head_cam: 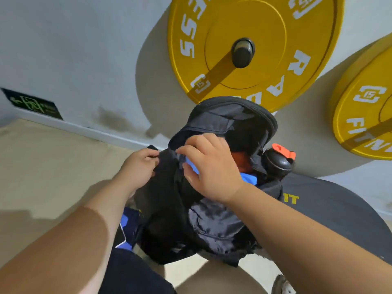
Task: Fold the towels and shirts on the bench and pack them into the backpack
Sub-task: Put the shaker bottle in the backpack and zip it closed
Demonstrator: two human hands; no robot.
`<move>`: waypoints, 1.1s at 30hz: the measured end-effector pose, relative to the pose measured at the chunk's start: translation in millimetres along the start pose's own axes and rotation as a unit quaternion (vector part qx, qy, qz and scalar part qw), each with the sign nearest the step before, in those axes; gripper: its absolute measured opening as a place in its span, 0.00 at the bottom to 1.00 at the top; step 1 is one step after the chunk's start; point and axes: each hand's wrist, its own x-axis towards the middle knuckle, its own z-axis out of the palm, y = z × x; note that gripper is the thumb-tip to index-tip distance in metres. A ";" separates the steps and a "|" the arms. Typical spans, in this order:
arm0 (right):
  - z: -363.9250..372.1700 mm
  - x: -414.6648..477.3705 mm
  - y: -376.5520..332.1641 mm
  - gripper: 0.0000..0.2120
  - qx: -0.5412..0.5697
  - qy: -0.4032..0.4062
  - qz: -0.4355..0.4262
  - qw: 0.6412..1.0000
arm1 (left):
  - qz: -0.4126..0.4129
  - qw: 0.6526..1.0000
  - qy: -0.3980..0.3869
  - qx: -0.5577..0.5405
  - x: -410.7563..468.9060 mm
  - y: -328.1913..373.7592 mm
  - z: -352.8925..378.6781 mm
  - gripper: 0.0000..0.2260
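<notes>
A pale wall fills the far side, with two yellow weight plates hung on it: one large plate [254, 24] far centre and a second plate [364, 115] cut off at the right edge. The black padded bench [339, 213] with yellow lettering runs along the right. At its left end a black backpack [169, 219] stands upright with its top unzipped and the flap thrown back toward the wall.

The left hand [141, 166] grips the backpack's left side, fingers curled round a fold of the black fabric. The right hand [210, 168] is at the mouth of the bag, fingers bent over the near rim and thumb below, pinching it. A blue cloth [248, 179] lies inside, showing between that thumb and fingers and again to the right of the wrist. An orange cloth [241, 161] sits deeper in. A black bottle [277, 162] with an orange cap stands in the right side pocket. A green exit sign [31, 103] is low on the wall at far left.
</notes>
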 end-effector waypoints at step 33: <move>34.2 48.0 25.6 0.24 -0.084 -0.314 0.134 0.936 | 0.047 0.987 -0.142 -0.066 9.6 12.3 13.3 0.10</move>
